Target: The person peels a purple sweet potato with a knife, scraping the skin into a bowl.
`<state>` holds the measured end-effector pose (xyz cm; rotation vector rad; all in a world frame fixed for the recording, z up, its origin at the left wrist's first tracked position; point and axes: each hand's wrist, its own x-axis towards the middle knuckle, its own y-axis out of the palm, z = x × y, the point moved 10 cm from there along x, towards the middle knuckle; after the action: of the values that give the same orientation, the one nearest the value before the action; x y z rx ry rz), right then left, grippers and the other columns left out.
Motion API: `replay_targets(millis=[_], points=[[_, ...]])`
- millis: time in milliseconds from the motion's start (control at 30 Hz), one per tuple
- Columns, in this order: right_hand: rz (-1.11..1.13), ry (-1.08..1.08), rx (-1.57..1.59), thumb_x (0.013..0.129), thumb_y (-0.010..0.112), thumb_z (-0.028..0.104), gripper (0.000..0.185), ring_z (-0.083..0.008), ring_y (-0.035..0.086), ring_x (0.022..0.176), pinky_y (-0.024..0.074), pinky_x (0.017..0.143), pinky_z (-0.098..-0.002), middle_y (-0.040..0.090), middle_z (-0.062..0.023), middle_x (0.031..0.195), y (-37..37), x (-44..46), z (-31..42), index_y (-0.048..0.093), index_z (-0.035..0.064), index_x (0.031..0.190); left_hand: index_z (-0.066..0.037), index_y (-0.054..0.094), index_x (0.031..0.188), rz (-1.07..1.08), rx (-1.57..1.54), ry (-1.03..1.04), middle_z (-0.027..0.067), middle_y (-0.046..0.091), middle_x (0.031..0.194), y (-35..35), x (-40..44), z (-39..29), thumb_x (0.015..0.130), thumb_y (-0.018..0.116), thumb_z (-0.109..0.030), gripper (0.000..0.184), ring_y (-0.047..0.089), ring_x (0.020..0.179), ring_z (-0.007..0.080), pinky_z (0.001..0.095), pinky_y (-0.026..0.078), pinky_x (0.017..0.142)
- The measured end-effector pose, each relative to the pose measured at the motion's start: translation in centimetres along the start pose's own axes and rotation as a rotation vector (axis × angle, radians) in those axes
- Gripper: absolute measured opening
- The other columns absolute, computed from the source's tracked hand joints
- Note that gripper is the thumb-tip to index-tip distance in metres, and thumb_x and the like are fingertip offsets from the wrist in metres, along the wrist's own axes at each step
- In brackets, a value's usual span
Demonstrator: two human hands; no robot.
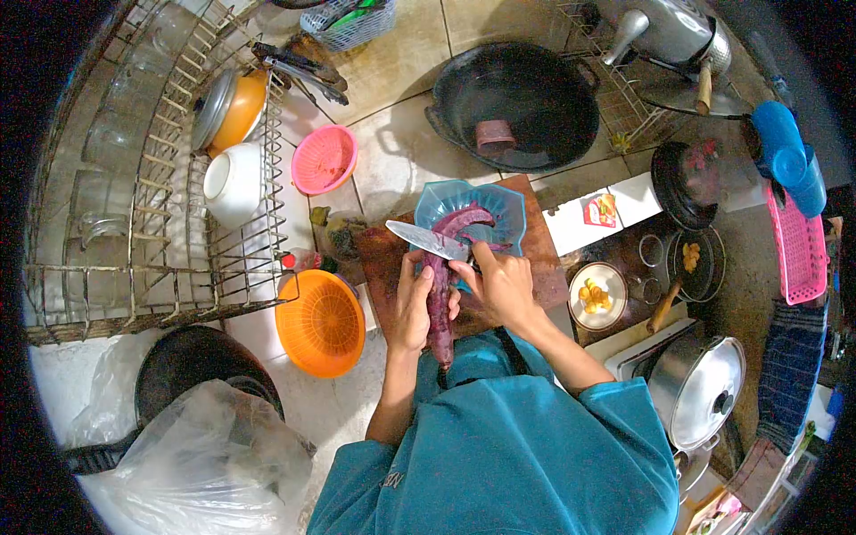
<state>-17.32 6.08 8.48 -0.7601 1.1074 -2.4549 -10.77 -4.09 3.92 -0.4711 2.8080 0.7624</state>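
A long purple root vegetable (pixel 440 325) is held upright in my left hand (pixel 413 306), whose fingers wrap round its middle. My right hand (pixel 504 287) grips a knife (pixel 426 239), its broad blade lying across the upper end of the vegetable and pointing left. Just beyond both hands, a translucent blue bowl (pixel 513 209) holds purple pieces (pixel 470 217). Under the bowl is a brown wooden board (pixel 546 259). The handle of the knife is mostly hidden by my right hand.
An orange basket (pixel 321 323) and a pink basket (pixel 325 159) are at the left, beside a wire dish rack (pixel 147 214). A black wok (pixel 535 98) stands behind the board. To the right are a plate with yellow pieces (pixel 596 323) and a lidded pot (pixel 709 392).
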Motion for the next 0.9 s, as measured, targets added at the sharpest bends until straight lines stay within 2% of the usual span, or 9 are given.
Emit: replay_targets(millis=[333, 467, 567, 667, 900], points=[[-0.145, 0.016, -0.101, 0.081, 0.067, 0.044, 0.041, -0.0276, 0.056, 0.041, 0.0425, 0.037, -0.0375, 0.054, -0.0099, 0.048, -0.7, -0.2, -0.5, 0.048, 0.0081, 0.072, -0.014, 0.040, 0.112, -0.003, -0.056, -0.028, 0.0070, 0.052, 0.086, 0.0, -0.6, 0.4, 0.098, 0.041, -0.035, 0.025, 0.048, 0.053, 0.0121, 0.0236, 0.040, 0.041], [-0.128, 0.061, -0.182, 0.081, 0.067, 0.044, 0.041, -0.0264, 0.056, 0.041, 0.0424, 0.036, -0.0367, 0.054, -0.0094, 0.049, -0.6, -0.4, -1.5, 0.048, 0.0087, 0.073, -0.015, 0.039, 0.114, -0.004, -0.027, -0.038, 0.0063, 0.051, 0.086, 0.0, -0.7, -0.1, 0.099, 0.040, -0.037, 0.027, 0.048, 0.054, 0.0113, 0.0226, 0.040, 0.041], [-0.136, 0.040, -0.167, 0.081, 0.067, 0.043, 0.040, -0.0264, 0.057, 0.042, 0.0421, 0.036, -0.0368, 0.055, -0.0096, 0.051, -0.7, -0.5, -1.5, 0.048, 0.0088, 0.073, -0.016, 0.039, 0.118, 0.022, -0.054, -0.045, 0.0062, 0.051, 0.085, -0.1, -0.5, 0.2, 0.098, 0.042, -0.036, 0.028, 0.048, 0.054, 0.0110, 0.0221, 0.040, 0.042], [-0.145, 0.025, -0.129, 0.081, 0.067, 0.043, 0.040, -0.0265, 0.058, 0.043, 0.0419, 0.036, -0.0369, 0.056, -0.0100, 0.052, -1.1, -0.5, -1.3, 0.048, 0.0087, 0.073, -0.010, 0.036, 0.124, 0.049, -0.060, -0.003, 0.0088, 0.052, 0.088, -0.2, -0.5, -0.2, 0.098, 0.045, -0.029, 0.033, 0.051, 0.058, 0.0130, 0.0258, 0.044, 0.047], [-0.156, 0.005, -0.101, 0.081, 0.067, 0.043, 0.039, -0.0270, 0.058, 0.045, 0.0421, 0.037, -0.0372, 0.056, -0.0093, 0.053, -1.7, -0.8, -1.0, 0.049, 0.0084, 0.073, -0.008, 0.039, 0.123, 0.037, -0.006, 0.056, 0.0067, 0.052, 0.085, -0.7, -0.3, -0.7, 0.096, 0.049, -0.025, 0.033, 0.052, 0.063, 0.0120, 0.0256, 0.048, 0.051]])
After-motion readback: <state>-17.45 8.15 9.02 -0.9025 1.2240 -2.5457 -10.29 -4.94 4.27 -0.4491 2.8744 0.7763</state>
